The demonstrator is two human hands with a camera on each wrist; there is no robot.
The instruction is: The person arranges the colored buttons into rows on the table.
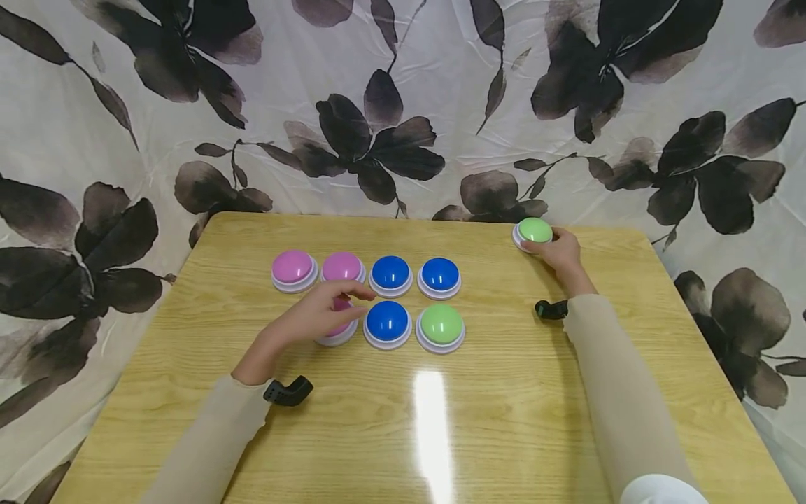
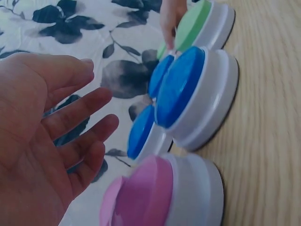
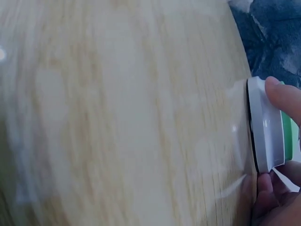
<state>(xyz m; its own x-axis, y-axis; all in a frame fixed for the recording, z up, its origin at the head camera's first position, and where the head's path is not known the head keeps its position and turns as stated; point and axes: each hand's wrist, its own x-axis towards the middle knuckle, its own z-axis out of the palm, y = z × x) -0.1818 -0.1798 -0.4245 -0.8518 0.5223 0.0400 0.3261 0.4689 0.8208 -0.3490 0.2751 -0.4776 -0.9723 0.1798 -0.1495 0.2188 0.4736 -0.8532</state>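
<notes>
My right hand (image 1: 563, 256) grips a green push button (image 1: 535, 229) by its white base near the far right edge of the table. In the right wrist view, thumb and fingers hold the sides of that white base (image 3: 269, 129). My left hand (image 1: 311, 313) hovers over the front-row pink button (image 1: 338, 337), partly covering it. Its fingers are relaxed and hold nothing, as the left wrist view shows. Beside those fingertips sits a front-row blue button (image 1: 387, 322), with another green button (image 1: 441, 325) to its right.
Behind them stands a row of two pink buttons (image 1: 292, 267) and two blue buttons (image 1: 440, 275). All rest on a wooden table (image 1: 504, 406) backed by a floral cloth (image 1: 403, 91). Each wrist carries a small black camera (image 1: 289, 391).
</notes>
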